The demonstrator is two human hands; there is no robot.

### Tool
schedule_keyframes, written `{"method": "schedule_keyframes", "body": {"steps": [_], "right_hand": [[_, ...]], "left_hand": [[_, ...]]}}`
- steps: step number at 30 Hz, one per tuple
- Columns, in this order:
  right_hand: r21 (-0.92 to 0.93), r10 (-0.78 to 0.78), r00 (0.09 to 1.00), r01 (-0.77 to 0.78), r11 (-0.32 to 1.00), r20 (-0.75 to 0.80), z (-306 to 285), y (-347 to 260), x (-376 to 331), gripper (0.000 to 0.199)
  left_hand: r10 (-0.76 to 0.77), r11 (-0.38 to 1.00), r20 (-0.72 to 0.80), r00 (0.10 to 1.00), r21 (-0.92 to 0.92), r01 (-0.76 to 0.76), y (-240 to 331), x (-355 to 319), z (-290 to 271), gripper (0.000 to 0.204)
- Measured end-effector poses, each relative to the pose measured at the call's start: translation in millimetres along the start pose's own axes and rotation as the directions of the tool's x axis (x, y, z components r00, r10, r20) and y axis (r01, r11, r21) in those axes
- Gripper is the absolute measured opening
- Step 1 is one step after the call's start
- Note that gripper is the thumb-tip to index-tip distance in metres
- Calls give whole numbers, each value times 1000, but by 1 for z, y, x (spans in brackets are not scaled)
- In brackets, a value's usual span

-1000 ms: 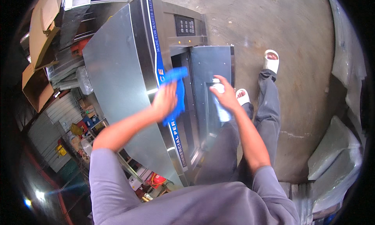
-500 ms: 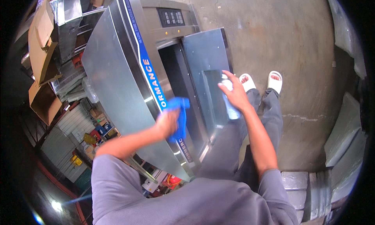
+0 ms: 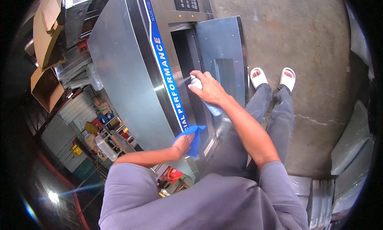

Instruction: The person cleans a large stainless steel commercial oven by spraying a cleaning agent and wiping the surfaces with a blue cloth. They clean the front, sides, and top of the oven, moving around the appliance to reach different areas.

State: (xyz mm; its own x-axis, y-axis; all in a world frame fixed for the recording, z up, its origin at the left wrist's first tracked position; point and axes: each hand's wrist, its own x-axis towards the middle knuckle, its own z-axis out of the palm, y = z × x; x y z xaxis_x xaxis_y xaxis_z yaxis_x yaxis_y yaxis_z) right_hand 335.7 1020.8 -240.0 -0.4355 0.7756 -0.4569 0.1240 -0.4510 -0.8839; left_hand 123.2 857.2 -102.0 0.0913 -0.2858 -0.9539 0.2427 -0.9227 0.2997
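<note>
My right hand (image 3: 211,89) is wrapped round a white and light-blue spray can (image 3: 214,108), a finger on its top. A thin mist leaves the nozzle toward the front of a tall stainless-steel appliance (image 3: 119,66). Bunched in my left hand (image 3: 183,145) is a blue cloth (image 3: 195,137), held at the lower end of the blue and white printed strip (image 3: 162,62) on the appliance front. The steel door (image 3: 221,40) stands open to the right, beside the dark opening (image 3: 185,48); a black keypad (image 3: 186,1) sits above it.
My feet in white slides (image 3: 287,79) stand on the concrete floor (image 3: 295,34) right of the door. Wrapped panels (image 3: 351,150) lean at the far right. Cardboard boxes (image 3: 48,88) and cluttered shelves (image 3: 113,136) line the left. A red object (image 3: 172,174) lies below my left forearm.
My right hand has brought the can left, from before the open door to the appliance front, and mist now comes out. My left hand with the cloth has shifted lower along the strip.
</note>
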Motion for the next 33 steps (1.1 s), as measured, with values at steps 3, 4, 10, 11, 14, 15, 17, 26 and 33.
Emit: {"method": "schedule_keyframes", "body": {"steps": [3,4,10,11,14,15,17,26,33], "right_hand": [[73,29,986,-17,997,-165,-2,35,-15,60],[106,31,972,-7,994,-232,-8,50,-26,61],[37,254,871,-263,964,-420,-43,120,-74,57],[58,284,842,-291,955,-459,-45,126,-78,57],[14,143,798,-167,986,-586,-48,134,-83,56],[129,291,823,-261,957,-487,-48,133,-84,58],[98,238,849,-218,971,-471,-45,129,-84,61],[115,11,987,7,993,-159,-22,63,-74,60],[16,-26,988,28,999,-152,-10,64,-96,57]], "left_hand": [[-291,942,-68,954,-192,274,-88,-14,-31,71],[-413,907,-160,896,-160,390,-129,-18,-46,69],[-638,662,-485,598,52,748,-278,6,-88,78],[-622,737,-406,669,-15,676,-247,11,-76,76],[-374,923,-203,905,15,385,-83,15,-33,68],[-257,959,-185,949,73,274,-30,7,-20,69],[-60,995,-94,994,77,67,19,7,-18,70],[-533,815,-406,742,-12,579,-153,40,-42,72],[5,995,123,992,96,-16,124,56,27,70]]}}
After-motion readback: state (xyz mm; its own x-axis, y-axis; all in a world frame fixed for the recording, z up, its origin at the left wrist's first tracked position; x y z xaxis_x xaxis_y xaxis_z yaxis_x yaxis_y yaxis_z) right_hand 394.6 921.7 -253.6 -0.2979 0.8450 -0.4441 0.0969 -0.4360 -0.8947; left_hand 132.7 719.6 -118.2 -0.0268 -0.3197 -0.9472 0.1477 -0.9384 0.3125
